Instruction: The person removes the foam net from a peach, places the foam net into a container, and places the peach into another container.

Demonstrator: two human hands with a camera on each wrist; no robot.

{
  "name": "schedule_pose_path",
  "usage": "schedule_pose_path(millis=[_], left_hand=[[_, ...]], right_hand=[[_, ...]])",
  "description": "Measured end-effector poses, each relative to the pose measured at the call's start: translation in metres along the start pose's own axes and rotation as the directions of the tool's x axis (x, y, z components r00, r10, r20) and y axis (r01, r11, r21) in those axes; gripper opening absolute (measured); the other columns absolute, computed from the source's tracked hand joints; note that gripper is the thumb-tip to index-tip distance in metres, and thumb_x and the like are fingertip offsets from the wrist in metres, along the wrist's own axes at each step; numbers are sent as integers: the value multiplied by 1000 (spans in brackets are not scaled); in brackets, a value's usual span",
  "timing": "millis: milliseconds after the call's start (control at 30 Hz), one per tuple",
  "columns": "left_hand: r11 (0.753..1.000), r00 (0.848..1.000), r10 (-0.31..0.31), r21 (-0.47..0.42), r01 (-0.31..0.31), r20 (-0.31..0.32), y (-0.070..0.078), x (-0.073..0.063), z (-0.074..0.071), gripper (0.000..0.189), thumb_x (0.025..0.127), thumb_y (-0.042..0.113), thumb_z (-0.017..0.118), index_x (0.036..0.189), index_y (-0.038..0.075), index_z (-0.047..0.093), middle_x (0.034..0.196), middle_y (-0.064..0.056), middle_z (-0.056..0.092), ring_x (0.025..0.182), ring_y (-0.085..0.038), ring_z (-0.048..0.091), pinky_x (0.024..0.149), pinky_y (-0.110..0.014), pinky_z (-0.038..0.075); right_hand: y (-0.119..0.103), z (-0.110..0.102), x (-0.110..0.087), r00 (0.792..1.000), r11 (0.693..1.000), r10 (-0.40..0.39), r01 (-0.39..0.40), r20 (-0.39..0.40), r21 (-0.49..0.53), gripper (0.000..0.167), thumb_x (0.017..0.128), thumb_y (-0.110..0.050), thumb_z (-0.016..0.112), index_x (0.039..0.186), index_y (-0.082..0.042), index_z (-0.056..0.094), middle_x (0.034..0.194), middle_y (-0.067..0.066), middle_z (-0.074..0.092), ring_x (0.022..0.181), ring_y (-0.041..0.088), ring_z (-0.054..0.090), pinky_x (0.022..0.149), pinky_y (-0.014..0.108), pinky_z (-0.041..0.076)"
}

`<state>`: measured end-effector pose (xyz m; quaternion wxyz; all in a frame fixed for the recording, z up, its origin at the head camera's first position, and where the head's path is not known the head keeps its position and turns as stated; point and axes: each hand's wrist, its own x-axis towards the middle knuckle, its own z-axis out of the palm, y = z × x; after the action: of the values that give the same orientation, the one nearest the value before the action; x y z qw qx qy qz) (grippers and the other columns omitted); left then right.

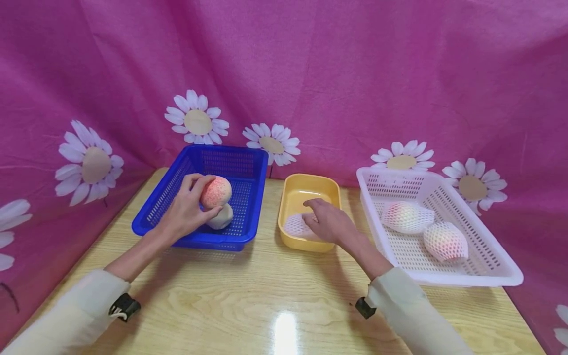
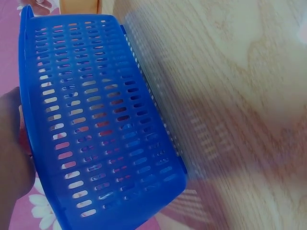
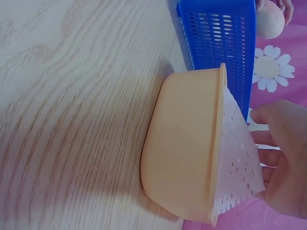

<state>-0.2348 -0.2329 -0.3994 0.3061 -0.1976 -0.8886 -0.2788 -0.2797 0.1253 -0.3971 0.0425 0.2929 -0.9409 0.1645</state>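
Observation:
My left hand point(image 1: 186, 209) grips a pink and cream peach point(image 1: 216, 192) between thumb and fingers above the blue basket point(image 1: 255, 217). Below that peach, a pale round fruit point(image 1: 220, 217) lies in the basket, partly covered by it in the head view. Over the yellow tub point(image 1: 309, 245) is my right hand point(image 1: 330, 219), its thumb and fingers apart. A white foam net point(image 3: 238, 158) sits in the tub and sticks up past its rim, close to the right fingertips in the right wrist view. In the left wrist view the basket's side hides most of the left hand point(image 2: 14, 148).
At the right stands a white basket point(image 1: 443, 279) holding two fruits in foam nets, one net-covered fruit point(image 1: 406, 217) behind the other point(image 1: 445, 241). The containers share a wooden table point(image 1: 222, 296), with a magenta daisy-print cloth point(image 1: 319, 84) behind and at the sides.

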Motion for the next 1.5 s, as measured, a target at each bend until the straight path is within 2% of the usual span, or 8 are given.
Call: schedule_pose_path(millis=[233,433,633,900,1033,1267,1400,1500], left_hand=[[1000,1000,-16,0,16,-11,-3,1,-1,69,72,9,89,131,7,54,119,-22,44,104,-40,54,85,-55,52],[999,1000,-29,14,29,4,-6,2,-2,70,72,10,89,131,6,53,118,-23,45,102,-41,55,84,-56,52],[998,999,-50,27,50,16,-8,3,-4,69,73,12,88,132,6,53,119,-24,45,104,-41,53,86,-57,51],[996,995,-85,43,83,54,-9,3,-4,66,76,14,86,133,6,53,119,-24,46,104,-41,53,86,-56,51],[995,993,-91,52,87,70,-10,3,-4,66,76,14,86,132,5,53,117,-25,46,104,-41,53,85,-56,51],[994,991,-103,46,99,88,-10,2,-6,65,76,10,85,131,5,52,117,-26,46,105,-42,53,86,-58,50],[991,987,-129,43,126,96,-11,-1,-7,65,75,9,85,132,3,52,119,-27,46,106,-42,53,87,-58,49],[989,983,-147,45,143,113,-11,-2,-6,67,76,10,84,133,3,52,121,-27,46,107,-43,53,88,-58,49]], right_hand=[[-8,-2,3,990,993,-113,114,-88,5,43,99,-25,57,135,0,57,136,17,58,128,33,53,108,45,41],[-21,2,3,968,977,-212,206,-132,-58,48,99,-31,58,141,-8,57,135,15,60,127,35,53,110,47,37],[-33,8,3,964,970,-242,237,-111,-54,47,101,-37,55,141,-12,58,141,14,56,135,38,44,115,46,29],[-47,13,3,968,970,-241,240,-66,-24,48,101,-42,54,143,-19,58,145,9,53,141,40,35,113,64,22],[-54,14,5,959,961,-277,277,-59,-12,47,101,-41,54,143,-18,57,146,10,52,142,40,33,114,61,23],[-66,16,11,937,938,-346,346,-42,-15,49,101,-40,56,146,-19,54,147,12,50,141,36,36,117,47,26],[-72,22,13,921,922,-386,385,-46,-23,47,102,-38,56,144,-18,56,147,12,51,140,36,38,116,50,27],[-76,26,13,920,921,-389,388,-42,-31,45,102,-39,55,143,-19,57,147,10,51,140,36,39,113,52,30]])
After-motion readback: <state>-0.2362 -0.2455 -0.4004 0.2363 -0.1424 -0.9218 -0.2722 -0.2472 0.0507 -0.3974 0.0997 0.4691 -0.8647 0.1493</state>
